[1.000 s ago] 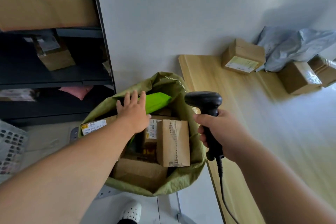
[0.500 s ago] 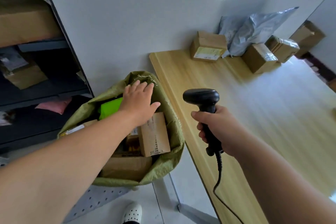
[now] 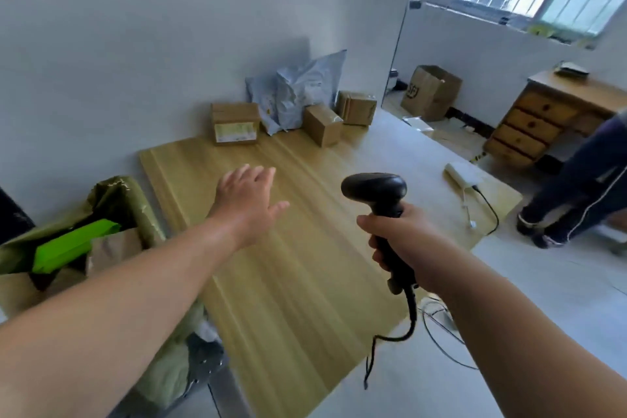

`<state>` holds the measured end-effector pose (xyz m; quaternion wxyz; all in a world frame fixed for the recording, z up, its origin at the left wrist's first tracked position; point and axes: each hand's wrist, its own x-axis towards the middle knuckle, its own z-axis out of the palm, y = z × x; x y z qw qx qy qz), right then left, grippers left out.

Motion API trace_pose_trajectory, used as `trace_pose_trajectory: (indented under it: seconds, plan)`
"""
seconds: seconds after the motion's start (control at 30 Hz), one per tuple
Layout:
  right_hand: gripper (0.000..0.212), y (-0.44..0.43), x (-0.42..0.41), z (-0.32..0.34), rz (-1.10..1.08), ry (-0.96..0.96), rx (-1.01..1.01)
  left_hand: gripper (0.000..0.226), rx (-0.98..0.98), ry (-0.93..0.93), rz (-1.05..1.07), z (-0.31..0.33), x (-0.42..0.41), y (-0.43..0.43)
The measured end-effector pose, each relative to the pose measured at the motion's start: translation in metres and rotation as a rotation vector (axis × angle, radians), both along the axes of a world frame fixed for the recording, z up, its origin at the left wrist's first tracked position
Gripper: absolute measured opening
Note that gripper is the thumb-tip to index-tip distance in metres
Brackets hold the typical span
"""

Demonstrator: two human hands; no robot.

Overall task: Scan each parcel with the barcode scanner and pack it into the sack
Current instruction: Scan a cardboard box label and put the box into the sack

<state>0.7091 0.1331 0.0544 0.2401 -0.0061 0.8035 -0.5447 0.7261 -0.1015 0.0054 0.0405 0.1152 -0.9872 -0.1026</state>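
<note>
I judge I'm fetching the next parcel. My left hand, grip spread and empty, hovers over the pale wooden surface, well short of the brown cardboard parcels by the wall. My right hand wraps its grip round the black barcode scanner. The olive-green woven sack stands left, part filled. Next: grasp the nearest box, label toward the scanner.

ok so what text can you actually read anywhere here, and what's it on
"SF": logo on the side of the open carton on the floor.
Yellowish label on the leftmost box on the table: print too blurred to read.
Small marks on the grey mailer bags: unreadable.
No text visible on the barcode scanner or the sack.
</note>
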Motion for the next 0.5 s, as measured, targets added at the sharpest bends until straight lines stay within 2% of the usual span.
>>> trace_pose_trajectory:
  seconds: [0.23, 0.5]
  plan:
    - [0.016, 0.16, -0.036, 0.031, -0.142, 0.075, -0.022, 0.071, -0.026, 0.032, -0.068, 0.035, -0.041, 0.148]
    - [0.016, 0.213, -0.117, 0.046, -0.188, 0.117, -0.002, 0.072, -0.041, 0.043, -0.068, 0.053, -0.12, 0.192]
